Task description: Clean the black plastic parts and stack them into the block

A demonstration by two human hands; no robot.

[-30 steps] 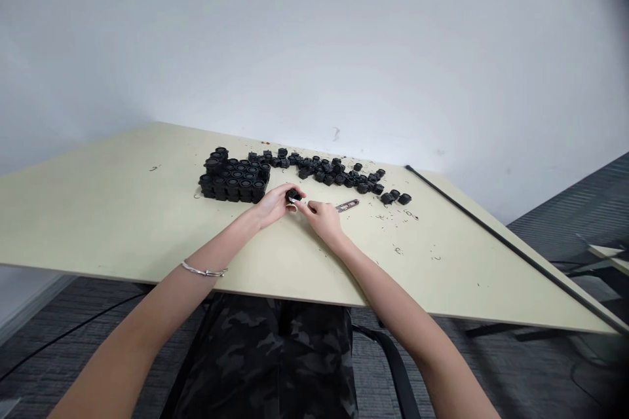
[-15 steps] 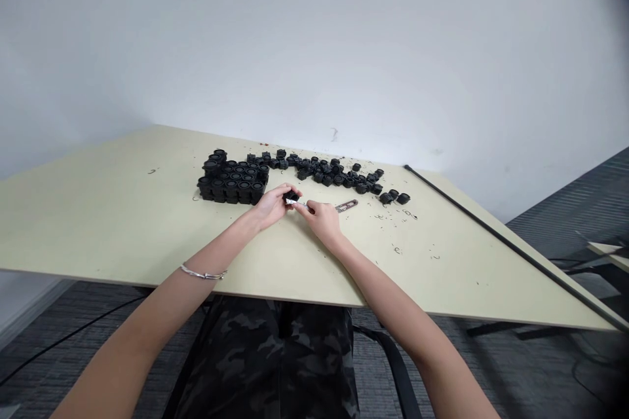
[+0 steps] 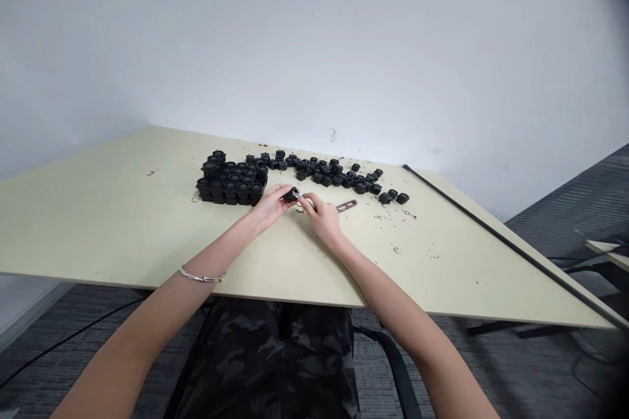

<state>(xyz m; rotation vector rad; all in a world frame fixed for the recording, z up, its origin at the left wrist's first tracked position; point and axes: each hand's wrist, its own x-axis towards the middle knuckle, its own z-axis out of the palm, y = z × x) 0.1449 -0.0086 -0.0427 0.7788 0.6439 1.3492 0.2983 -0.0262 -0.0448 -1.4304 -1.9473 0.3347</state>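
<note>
the left hand (image 3: 270,207) has its fingers closed round a small black cap (image 3: 291,194), held above the desk (image 3: 147,222); the right hand (image 3: 324,219) pinches a slim tool (image 3: 297,196) at the cap, too small to tell what kind. this piece looks partway through. the neat stack (image 3: 230,188) left of the left fingers seems the done lot; the many loose caps (image 3: 338,179) beyond the fingers look still to do. a brown tool (image 3: 348,205) shows just past the right fingers, scraps (image 3: 397,250) farther right. room is widest left of the fingers; the pole (image 3: 491,231) bounds the right.
</note>
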